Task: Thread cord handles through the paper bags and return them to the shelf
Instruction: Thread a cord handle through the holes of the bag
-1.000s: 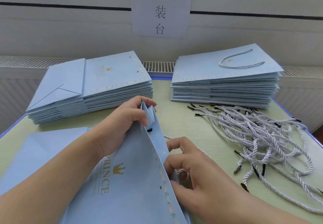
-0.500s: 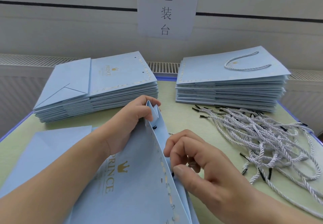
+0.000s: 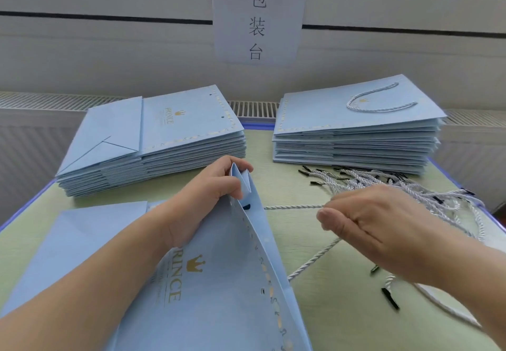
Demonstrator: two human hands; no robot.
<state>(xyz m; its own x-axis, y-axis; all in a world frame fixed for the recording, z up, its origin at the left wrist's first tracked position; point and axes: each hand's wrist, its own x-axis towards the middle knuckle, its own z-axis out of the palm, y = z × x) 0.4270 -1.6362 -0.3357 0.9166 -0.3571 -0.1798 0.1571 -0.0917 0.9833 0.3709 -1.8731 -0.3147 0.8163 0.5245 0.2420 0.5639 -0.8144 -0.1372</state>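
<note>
Right now the cord (image 3: 294, 207) runs taut and level, left to right, from the black-tipped hole (image 3: 246, 207) near the bag (image 3: 219, 282) top to my right hand (image 3: 369, 224), which pinches it. Bag stands tilted near the table's front edge; my left hand (image 3: 202, 194) grips its folded top corner, holding the mouth open. Cord's free tail (image 3: 315, 259) drops back toward the bag's right side. My guess: next pull goes rightward, along the cord's axis. Loose cords (image 3: 410, 189) crowd the right edge; bare table (image 3: 287, 175) lies between the two back stacks (image 3: 153, 142) (image 3: 356, 131).
</note>
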